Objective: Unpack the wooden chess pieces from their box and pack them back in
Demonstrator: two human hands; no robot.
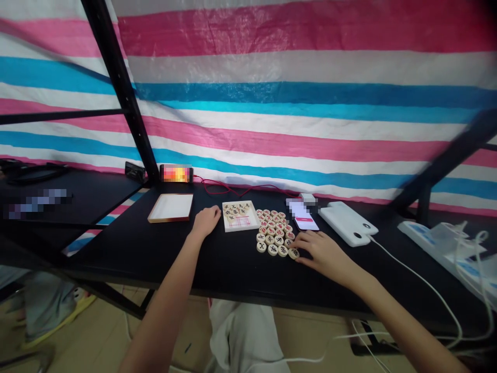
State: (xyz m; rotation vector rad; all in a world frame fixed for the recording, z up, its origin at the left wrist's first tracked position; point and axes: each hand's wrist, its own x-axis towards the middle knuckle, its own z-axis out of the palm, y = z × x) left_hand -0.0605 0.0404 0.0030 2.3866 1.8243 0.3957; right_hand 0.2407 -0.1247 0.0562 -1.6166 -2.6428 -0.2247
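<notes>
A shallow white box [241, 223] lies mid-table, with several black-lettered Chinese chess pieces [234, 211] in its far part and red lines on its bare floor. Just left of it rests my left hand [207, 220], fingers curled in, close to the box's edge; nothing shows in it. Right of the box, rows of round wooden pieces lie flat, red-lettered ones [269, 224] farther off and black-lettered ones [278, 240] nearer. My right hand [320, 252] has thumb and finger closed around a Chinese chess piece [294, 254] at the near right corner of these rows.
An open box lid [171, 208] lies at the left. Behind stands a lit phone [176, 174] with a red cable [221, 187]. Another phone [305, 215], a white device [347, 223] and a power strip [438, 246] with cables are at the right. A striped sheet [272, 119] hangs behind.
</notes>
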